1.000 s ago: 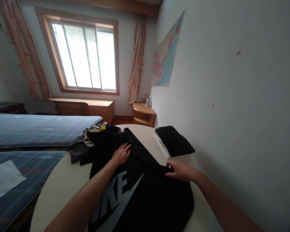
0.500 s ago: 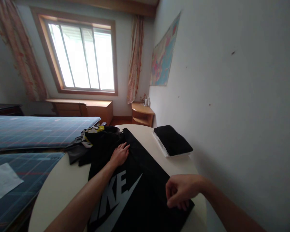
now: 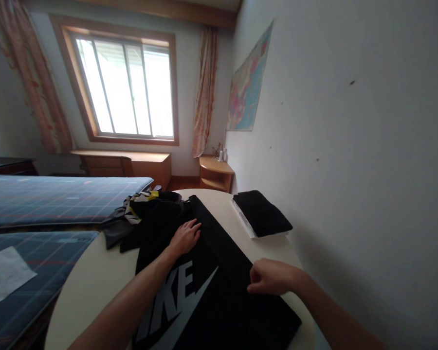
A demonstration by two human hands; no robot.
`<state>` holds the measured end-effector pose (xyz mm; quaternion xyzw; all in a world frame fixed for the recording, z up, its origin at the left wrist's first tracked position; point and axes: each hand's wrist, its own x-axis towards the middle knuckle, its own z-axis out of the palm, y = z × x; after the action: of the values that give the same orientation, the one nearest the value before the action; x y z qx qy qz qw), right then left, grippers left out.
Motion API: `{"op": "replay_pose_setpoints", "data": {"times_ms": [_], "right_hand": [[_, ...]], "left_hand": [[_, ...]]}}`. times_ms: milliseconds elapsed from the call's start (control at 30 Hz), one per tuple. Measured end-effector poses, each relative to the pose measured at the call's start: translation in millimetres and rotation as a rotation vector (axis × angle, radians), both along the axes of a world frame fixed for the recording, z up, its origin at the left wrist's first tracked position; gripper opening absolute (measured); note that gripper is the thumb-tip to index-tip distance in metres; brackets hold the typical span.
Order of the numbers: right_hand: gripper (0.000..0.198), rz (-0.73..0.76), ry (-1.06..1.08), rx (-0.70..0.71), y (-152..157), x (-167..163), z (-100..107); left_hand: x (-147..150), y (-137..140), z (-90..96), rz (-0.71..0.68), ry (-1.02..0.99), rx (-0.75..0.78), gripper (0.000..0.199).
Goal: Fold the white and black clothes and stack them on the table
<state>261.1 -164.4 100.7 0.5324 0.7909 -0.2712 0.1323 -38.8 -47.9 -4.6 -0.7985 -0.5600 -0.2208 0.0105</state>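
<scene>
the black cloth garment with large grey printed letters [image 3: 228, 299] lies spread on the round cream table [image 3: 91, 279]. the left hand [image 3: 185, 237], its fingers extended and gripping nothing, rests on it, probably so that the cloth does not slide. the right hand [image 3: 272, 276] is curled at the garment's right edge; whether it pinches cloth, i cannot tell. a folded black cloth bundle [image 3: 264, 214] sits apart at far right, which seems to leave room.

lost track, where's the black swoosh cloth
In the head view, the black swoosh cloth lies at bottom centre on the round table, under the left hand.
</scene>
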Motion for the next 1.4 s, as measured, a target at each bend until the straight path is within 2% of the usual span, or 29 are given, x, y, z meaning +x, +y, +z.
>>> {"op": "replay_pose_setpoints", "data": {"times_ms": [133,200,300,433,533,600,700,800,900,1033,1167,1300,1400], "right_hand": [[0.026,0.072,0.165,0.403,9,-22,-6],[0.039,0.102,0.259,0.521,16,-33,-19],[0.058,0.15,0.272,0.529,24,-41,-45],[0.067,0.092,0.15,0.427,23,-40,-66],[0.07,0.072,0.067,0.407,17,-37,-59],[0.063,0.061,0.031,0.439,17,-39,-47],[0.048,0.01,-0.017,0.532,28,-48,-33],[0.046,-0.056,0.007,0.643,48,-62,-37],[0.057,-0.093,0.074,0.669,66,-72,-57],[0.068,-0.131,0.058,0.52,77,-74,-82],[0.073,-0.165,0.046,0.416,82,-74,-76],[0.071,-0.24,0.028,0.425,87,-85,-65],[0.07,-0.291,-0.001,0.535,86,-94,-73]], "left_hand": [[16,-10,1.0,-0.059,0.013,-0.032,0.044],[26,-17,2.4,-0.099,0.013,-0.041,0.045],[39,-27,5.1,-0.157,0.005,-0.054,0.046],[52,-36,8.0,-0.203,0.014,-0.075,0.048],[59,-40,8.5,-0.227,0.015,-0.093,0.049],[64,-42,8.0,-0.252,0.004,-0.108,0.049],[73,-45,5.9,-0.287,-0.045,-0.128,0.05],[75,-46,4.4,-0.295,-0.125,-0.117,0.048],[61,-45,9.0,-0.181,-0.15,-0.069,0.047],[17,-46,27.4,0.116,-0.084,0.05,0.043],[-33,-55,38.7,0.391,0.012,0.151,0.042],[-61,-67,31.9,0.535,0.093,0.061,0.051],[-69,-71,29.0,0.545,0.127,-0.061,0.042]]}}
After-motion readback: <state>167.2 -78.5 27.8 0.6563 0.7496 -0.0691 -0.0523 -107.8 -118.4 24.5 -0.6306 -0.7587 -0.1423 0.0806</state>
